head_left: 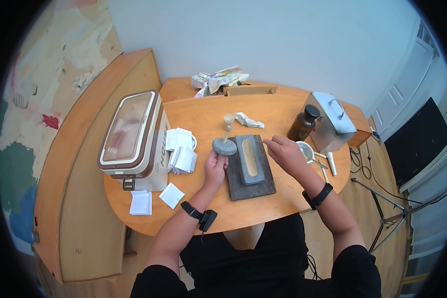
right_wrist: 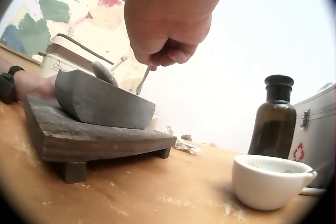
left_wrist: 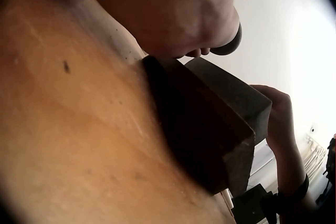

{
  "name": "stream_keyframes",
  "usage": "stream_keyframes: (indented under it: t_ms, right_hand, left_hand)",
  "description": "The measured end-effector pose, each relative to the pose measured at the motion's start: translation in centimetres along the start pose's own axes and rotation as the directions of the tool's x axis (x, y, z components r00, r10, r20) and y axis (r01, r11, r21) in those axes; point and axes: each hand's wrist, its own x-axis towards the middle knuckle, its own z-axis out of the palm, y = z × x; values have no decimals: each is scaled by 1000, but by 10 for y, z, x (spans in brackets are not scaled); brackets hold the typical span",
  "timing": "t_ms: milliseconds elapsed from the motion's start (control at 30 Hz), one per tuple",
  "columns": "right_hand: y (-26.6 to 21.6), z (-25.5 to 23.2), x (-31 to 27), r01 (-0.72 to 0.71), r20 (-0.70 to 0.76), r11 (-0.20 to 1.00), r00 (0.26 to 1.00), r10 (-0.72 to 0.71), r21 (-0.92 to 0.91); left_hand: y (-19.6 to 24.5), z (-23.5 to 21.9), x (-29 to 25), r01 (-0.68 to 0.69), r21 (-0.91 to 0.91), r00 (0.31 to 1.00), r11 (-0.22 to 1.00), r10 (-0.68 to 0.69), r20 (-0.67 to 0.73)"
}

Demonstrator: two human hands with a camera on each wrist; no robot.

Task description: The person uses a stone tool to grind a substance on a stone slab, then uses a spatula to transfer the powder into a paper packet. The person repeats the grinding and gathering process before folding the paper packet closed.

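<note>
My left hand (head_left: 214,171) grips a grey stone grinding wheel (head_left: 224,147) with a pale handle (head_left: 228,124) sticking out on its far side. The wheel is beside the left edge of a grey stone grinding trough (head_left: 252,181), whose long hollow holds light tan powder (head_left: 250,159). Over the trough's right side, my right hand (head_left: 287,155) pinches a thin metal spatula (right_wrist: 142,82), its end pointing down close above the trough. Beneath the trough is a dark footed wooden board (right_wrist: 100,142). In the left wrist view, the left hand (left_wrist: 184,19) largely hides the wheel.
Left are a large lidded box (head_left: 159,159) and stacked white papers (head_left: 183,159). On the right stand a brown bottle (head_left: 303,124), a metal case (head_left: 333,129), a white mortar (right_wrist: 262,187) and a white pestle (head_left: 331,164). Crumpled tissue (head_left: 249,120) lies behind the trough.
</note>
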Motion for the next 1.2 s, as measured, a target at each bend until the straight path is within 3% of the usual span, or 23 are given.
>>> stream_keyframes:
  t_ms: [300, 533, 633, 700, 833, 1000, 1200]
  right_hand:
    - [-8, -9, -8, 52, 113, 999, 992, -53, 9]
    - [0, -6, 6, 63, 9, 997, 998, -63, -42]
    - [-4, -10, 7, 102, 93, 992, 991, -95, -74]
    - [-10, -15, 5, 126, 275, 989, 956, -99, -81]
    - [-23, -21, 8, 161, 228, 985, 963, -144, -58]
    - [-12, -13, 19, 113, 173, 988, 981, -94, -109]
    - [-15, -10, 9, 168, 224, 982, 964, -147, -82]
  left_hand:
    - [-3, 0, 0, -14, -6, 1000, 1000, 14, -14]
    - [0, 1, 0, -21, 13, 1000, 1000, 21, 5]
    - [-1, 1, 0, -26, 23, 1000, 999, 26, -6]
    - [-1, 0, 0, -25, 14, 1000, 1000, 25, -7]
    - [-2, 1, 0, -29, 11, 1000, 1000, 29, 4]
    - [0, 1, 0, -33, 27, 999, 999, 33, 9]
    - [-2, 0, 0, -37, 29, 999, 999, 37, -2]
